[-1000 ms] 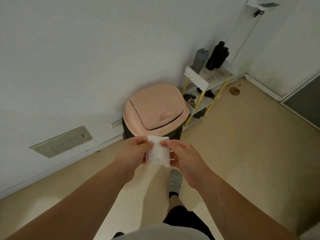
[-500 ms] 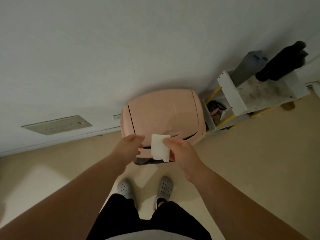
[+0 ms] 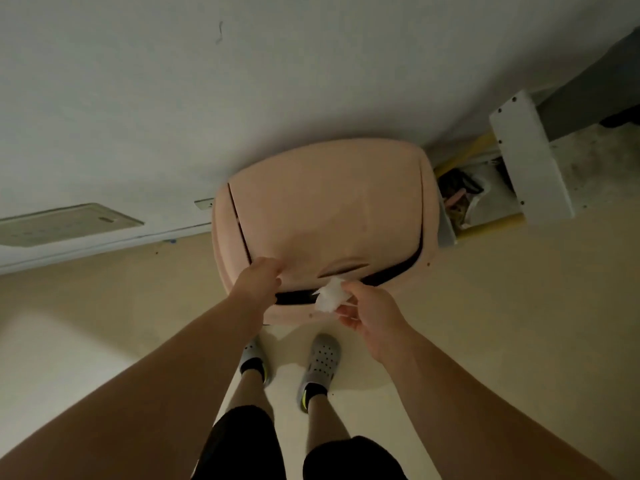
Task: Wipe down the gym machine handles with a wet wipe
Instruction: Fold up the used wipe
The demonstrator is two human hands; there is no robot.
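A pink bin [image 3: 322, 209] with a swing lid stands against the white wall, right in front of my feet. My left hand [image 3: 258, 277] presses on the lid's front left edge, and a dark gap shows beneath the lid there. My right hand [image 3: 367, 308] pinches a crumpled white wet wipe [image 3: 329, 297] just over that gap at the bin's front rim. No gym machine handle is in view.
A small white shelf with yellow legs [image 3: 526, 168] stands right of the bin, with clutter on its lower level. A wall vent plate [image 3: 65, 223] sits low on the left. Beige floor [image 3: 502, 323] spreads to both sides. My grey clogs [image 3: 320, 362] stand below the bin.
I have stepped up to the bin. My left hand let go of the wipe and moved onto the lid, pushing it in. The wipe, flat before, is now crumpled in my right hand.
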